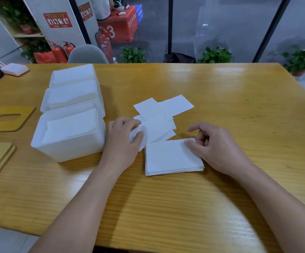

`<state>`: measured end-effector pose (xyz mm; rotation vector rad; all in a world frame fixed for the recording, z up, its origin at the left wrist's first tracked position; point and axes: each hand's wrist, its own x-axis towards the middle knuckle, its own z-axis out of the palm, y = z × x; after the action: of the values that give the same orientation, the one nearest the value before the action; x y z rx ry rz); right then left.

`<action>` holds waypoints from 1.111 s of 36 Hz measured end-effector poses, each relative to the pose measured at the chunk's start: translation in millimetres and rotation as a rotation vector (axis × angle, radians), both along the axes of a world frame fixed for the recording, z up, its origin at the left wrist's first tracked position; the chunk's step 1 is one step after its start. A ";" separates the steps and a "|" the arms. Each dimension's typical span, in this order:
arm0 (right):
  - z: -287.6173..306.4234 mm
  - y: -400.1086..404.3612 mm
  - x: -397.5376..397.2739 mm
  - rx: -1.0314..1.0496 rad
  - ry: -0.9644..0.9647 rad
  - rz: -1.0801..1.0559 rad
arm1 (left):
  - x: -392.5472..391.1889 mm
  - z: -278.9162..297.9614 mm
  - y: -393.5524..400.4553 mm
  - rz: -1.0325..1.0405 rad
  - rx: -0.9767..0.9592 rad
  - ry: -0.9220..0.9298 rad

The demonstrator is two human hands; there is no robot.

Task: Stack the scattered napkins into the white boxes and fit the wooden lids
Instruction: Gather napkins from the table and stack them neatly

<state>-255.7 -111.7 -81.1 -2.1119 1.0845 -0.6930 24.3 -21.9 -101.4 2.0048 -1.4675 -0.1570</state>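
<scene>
Wooden table (pixel 221 106): my left hand (pixel 124 137) pinches a loose napkin (pixel 148 132), my right hand (pixel 215 145) thumb presses the neat stack (pixel 171 157), fingers loosely curled.

wooden table (pixel 221 92) fronts a black-framed glass wall (pixel 170 24); red fire extinguishers (pixel 104 42), potted plants (pixel 215 55), a grey chair (pixel 88 54) and a shelving unit (pixel 20 34) stand on grey floor beyond.

Your left hand (pixel 125 133) is pinching a loose napkin (pixel 139 138) at mid-frame; your right hand (pixel 214 143) is thumbing the neat napkin stack (pixel 171 157) just below the scattered napkins (pixel 166 110).
</scene>
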 end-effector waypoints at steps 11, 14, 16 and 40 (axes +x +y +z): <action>-3.8 1.4 0.8 -0.002 0.029 0.025 | -7.0 2.3 1.6 0.118 0.162 -0.144; -3.6 1.8 0.8 -0.006 0.032 0.034 | -8.4 2.5 1.8 0.123 0.147 -0.113; -4.0 1.8 0.7 -0.004 0.030 0.037 | -9.1 3.2 1.3 0.122 0.138 -0.097; 8.6 7.0 7.3 0.007 -0.411 -0.018 | -31.6 28.5 10.3 -0.289 -0.263 0.661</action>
<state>-248.4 -104.7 -72.5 -1.8436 0.8746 -1.0721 -7.3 -11.6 -72.9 1.3365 -1.2451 -0.6463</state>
